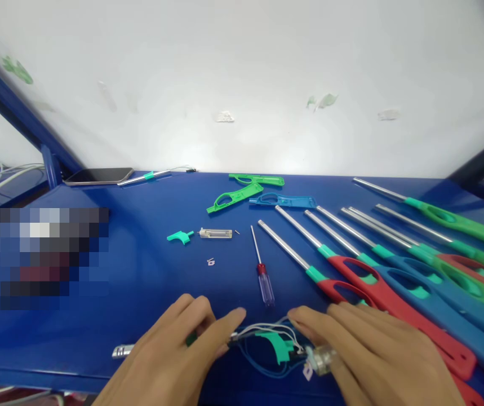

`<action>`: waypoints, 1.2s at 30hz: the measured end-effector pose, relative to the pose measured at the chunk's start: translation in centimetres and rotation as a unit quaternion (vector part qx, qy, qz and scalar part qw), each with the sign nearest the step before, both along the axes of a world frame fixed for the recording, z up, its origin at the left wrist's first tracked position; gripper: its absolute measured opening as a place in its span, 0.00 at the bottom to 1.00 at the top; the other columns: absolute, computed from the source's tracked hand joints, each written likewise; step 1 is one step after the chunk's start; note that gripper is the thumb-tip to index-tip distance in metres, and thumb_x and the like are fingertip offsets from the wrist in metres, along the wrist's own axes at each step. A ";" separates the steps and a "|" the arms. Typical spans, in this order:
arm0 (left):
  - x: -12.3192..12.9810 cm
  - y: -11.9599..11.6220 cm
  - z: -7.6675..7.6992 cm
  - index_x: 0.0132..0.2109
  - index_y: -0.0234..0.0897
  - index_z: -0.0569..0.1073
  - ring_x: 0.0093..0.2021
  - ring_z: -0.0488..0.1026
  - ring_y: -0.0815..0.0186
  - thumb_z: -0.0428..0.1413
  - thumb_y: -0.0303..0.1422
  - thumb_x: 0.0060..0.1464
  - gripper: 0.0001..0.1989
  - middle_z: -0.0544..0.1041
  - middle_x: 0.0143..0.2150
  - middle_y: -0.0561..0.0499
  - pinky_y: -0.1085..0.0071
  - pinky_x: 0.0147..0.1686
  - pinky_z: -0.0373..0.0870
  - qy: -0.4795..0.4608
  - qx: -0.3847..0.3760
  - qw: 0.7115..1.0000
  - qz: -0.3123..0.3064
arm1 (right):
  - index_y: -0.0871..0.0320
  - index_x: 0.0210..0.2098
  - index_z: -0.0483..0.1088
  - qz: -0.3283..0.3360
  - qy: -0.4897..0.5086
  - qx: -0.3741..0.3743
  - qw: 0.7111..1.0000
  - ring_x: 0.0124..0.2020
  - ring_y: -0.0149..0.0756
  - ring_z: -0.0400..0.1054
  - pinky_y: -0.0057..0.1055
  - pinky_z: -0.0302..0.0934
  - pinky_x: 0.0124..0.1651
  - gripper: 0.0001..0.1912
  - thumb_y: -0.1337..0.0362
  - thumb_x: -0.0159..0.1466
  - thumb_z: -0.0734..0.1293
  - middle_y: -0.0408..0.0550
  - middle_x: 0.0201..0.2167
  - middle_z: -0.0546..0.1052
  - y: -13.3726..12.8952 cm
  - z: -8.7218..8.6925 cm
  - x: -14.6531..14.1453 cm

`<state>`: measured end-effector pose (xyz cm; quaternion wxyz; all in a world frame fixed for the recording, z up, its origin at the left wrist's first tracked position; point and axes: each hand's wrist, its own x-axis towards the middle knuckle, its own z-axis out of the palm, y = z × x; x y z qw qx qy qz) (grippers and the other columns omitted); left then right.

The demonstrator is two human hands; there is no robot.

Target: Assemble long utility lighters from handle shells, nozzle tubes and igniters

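An opened gas lighter lies across the front of the table, between my two hands. My left hand is closed around its metal tube, whose tip sticks out at the left. My right hand is closed over the other end, at the clear fuel tank. Between them show the blue handle shell, thin white wires and a green trigger. A small pale clip sits beside the tank. Beyond the hands lies a screwdriver with a clear and red handle.
Several assembled lighters lie in a row at the right. Green shell halves, a blue shell half, a loose trigger and a fuel tank lie mid-table. A phone rests back left, near a blurred-out object.
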<state>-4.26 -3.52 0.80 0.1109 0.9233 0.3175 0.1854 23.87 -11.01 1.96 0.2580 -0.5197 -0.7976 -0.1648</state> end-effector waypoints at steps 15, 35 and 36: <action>1.0 -0.3 -0.9 0.70 0.58 0.70 0.45 0.78 0.66 0.51 0.23 0.65 0.32 0.79 0.50 0.52 0.73 0.46 0.80 -0.052 -0.058 0.996 -0.053 | 0.53 0.45 0.78 -0.043 0.050 0.004 0.998 0.27 0.34 0.79 0.34 0.61 0.25 0.18 0.74 0.73 0.58 0.39 0.33 0.85 0.5 -1.8 -0.5; 1.4 0.1 0.0 0.67 0.50 0.70 0.40 0.76 0.68 0.46 0.19 0.68 0.29 0.77 0.47 0.52 0.73 0.42 0.77 -0.027 -0.031 0.997 -0.069 | 0.47 0.45 0.74 -0.002 0.204 -0.079 0.976 0.27 0.23 0.79 0.19 0.68 0.29 0.10 0.69 0.72 0.64 0.28 0.35 0.84 1.5 -1.0 -1.9; 1.4 0.0 0.0 0.68 0.50 0.69 0.40 0.76 0.68 0.45 0.19 0.68 0.29 0.77 0.46 0.52 0.73 0.43 0.77 -0.022 -0.032 0.997 -0.066 | 0.46 0.45 0.74 -0.005 0.212 -0.095 0.973 0.24 0.23 0.76 0.19 0.67 0.27 0.10 0.69 0.72 0.65 0.27 0.34 0.84 1.5 -1.0 -1.9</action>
